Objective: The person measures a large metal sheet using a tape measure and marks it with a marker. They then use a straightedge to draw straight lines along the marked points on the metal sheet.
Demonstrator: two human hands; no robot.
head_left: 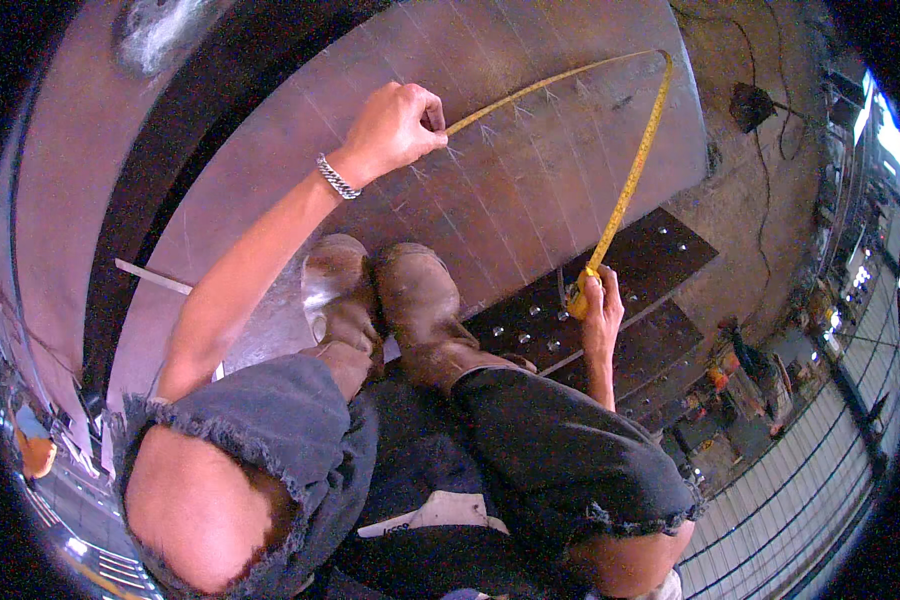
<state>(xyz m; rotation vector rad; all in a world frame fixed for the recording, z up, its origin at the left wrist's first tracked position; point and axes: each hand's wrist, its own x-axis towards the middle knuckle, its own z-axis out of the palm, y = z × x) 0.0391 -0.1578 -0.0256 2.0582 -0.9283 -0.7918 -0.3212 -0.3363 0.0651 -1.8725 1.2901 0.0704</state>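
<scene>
While crouched on the steel plate [530,190], both hands' fingers [432,108] pinched shut on the yellow tape measure [625,190].

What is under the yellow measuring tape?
The yellow measuring tape lies over a brown metal plate with chalk lines. The left hand covers its end.

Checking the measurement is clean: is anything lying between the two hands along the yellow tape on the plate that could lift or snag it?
Nothing visible does. The yellow tape runs from the left hand out to the steel plate's far edge, bends there, and comes back to the right hand. Only chalk marks lie under it; the boots sit clear.
</scene>
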